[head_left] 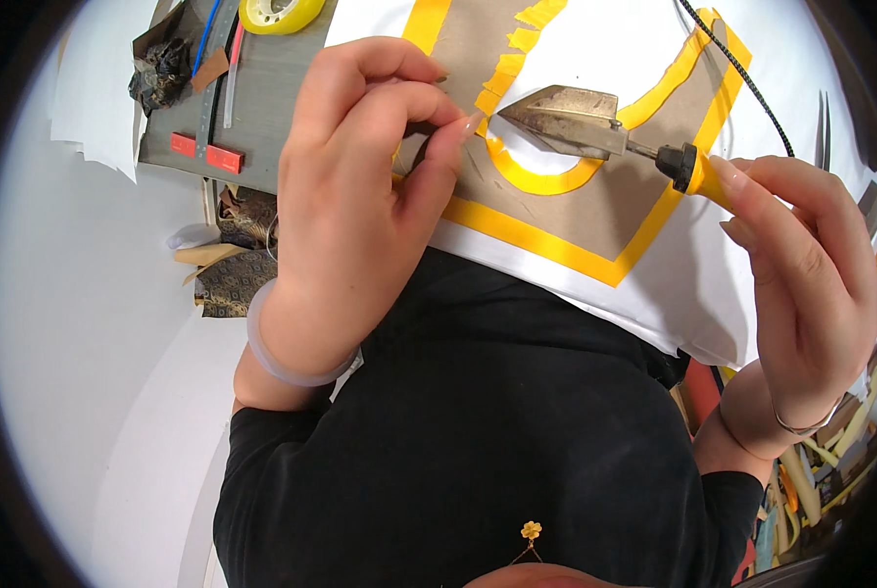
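Note:
My right hand grips a small craft iron by its yellow handle, with thumb and fingers closed round it. The iron's pointed metal plate lies over a taupe panel edged in yellow, its tip close to my left fingertips. My left hand is pinched at a narrow yellow strip that follows the curved cut-out in the panel. Short notched yellow pieces run along the cut-out's upper left side. My left fingers hide part of the panel's left border.
Under the panel lies a white sheet. A yellow tape roll, a red-ended ruler and a crumpled black wad sit at upper left. A black cord crosses the upper right. Tweezers lie far right, scraps below.

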Action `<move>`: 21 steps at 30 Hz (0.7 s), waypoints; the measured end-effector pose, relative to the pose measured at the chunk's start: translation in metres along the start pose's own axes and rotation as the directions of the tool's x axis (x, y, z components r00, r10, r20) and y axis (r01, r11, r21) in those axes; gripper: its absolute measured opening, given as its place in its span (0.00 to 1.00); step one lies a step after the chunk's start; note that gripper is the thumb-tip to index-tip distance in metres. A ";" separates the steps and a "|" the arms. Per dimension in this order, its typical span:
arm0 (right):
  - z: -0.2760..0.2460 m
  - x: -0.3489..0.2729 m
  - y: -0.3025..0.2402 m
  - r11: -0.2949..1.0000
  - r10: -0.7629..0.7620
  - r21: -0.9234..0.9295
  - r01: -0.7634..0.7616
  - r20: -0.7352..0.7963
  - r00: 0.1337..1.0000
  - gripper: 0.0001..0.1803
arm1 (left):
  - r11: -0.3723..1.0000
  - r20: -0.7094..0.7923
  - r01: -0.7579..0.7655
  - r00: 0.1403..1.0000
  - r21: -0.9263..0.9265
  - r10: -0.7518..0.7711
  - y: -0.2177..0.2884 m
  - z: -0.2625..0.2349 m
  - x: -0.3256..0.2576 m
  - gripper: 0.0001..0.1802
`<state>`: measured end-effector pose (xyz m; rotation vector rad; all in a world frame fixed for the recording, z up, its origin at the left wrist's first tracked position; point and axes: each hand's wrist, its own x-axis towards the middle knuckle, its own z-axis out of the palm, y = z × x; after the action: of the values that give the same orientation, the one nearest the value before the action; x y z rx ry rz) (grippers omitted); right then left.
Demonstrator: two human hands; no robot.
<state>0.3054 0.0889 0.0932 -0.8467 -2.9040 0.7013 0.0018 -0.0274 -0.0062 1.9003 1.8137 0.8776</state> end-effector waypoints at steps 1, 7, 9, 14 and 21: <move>-0.002 0.001 0.001 1.000 -0.022 -0.019 0.022 0.015 1.000 0.21 | 1.000 -0.002 -0.011 1.000 -0.001 0.011 -0.001 0.000 0.000 0.06; -0.007 0.002 0.003 0.998 -0.042 -0.053 0.044 0.036 0.998 0.22 | 0.995 -0.001 -0.098 0.995 -0.004 0.098 -0.010 0.001 0.001 0.07; -0.011 0.001 0.002 1.000 -0.004 -0.019 0.004 0.001 1.000 0.21 | 0.994 0.033 -0.112 0.993 -0.005 0.112 -0.010 -0.002 0.003 0.09; -0.011 -0.001 0.003 1.000 0.021 0.027 -0.016 -0.176 0.984 0.20 | 0.996 0.003 -0.091 0.996 0.014 0.091 0.000 -0.005 0.000 0.16; -0.014 0.001 0.024 0.984 -0.133 -0.170 0.057 -0.478 0.868 0.17 | 0.955 0.182 -0.109 0.982 0.275 0.059 0.012 -0.008 -0.026 0.41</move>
<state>0.3192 0.1134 0.0951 -0.7508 -2.5318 0.2115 0.0063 -0.0550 0.0026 2.1670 1.8441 0.4786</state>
